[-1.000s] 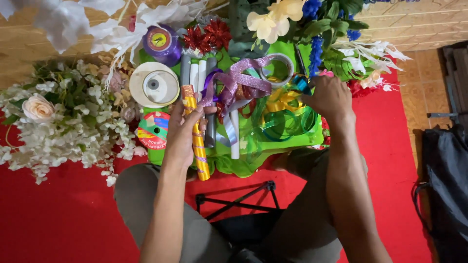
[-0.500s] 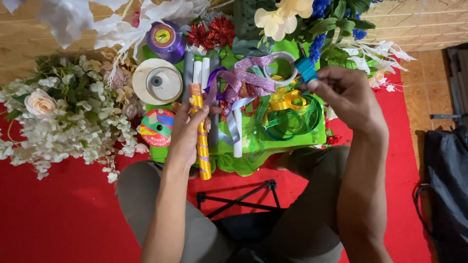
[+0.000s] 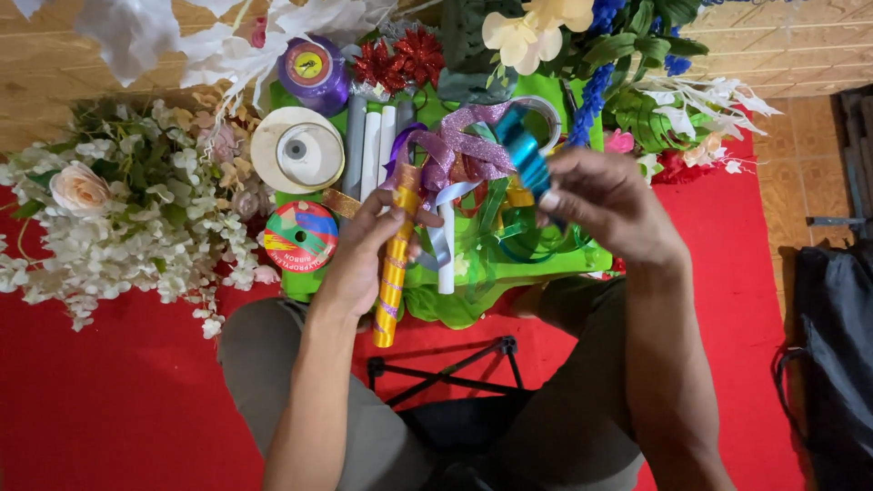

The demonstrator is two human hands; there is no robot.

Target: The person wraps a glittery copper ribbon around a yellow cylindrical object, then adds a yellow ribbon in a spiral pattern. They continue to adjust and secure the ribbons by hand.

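Left hand [image 3: 364, 250] clamped on gold roll [image 3: 393, 273], resting over green tray [image 3: 582, 264]. Right hand [image 3: 605, 205] pinches blue ribbon [image 3: 523, 150] raised above tray. White spool [image 3: 296, 150] nearby.

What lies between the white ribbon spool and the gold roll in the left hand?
In the head view, three upright tubes, grey and white, stand between the white spool and the gold roll that the left hand holds.

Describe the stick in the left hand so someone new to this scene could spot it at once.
Start at the green tray on the red floor covering, heaped with ribbons. The left hand at its front edge grips a gold stick pointing back toward the person's lap. Unlike the plain white tubes beside it, it is shiny gold with spiral bands.
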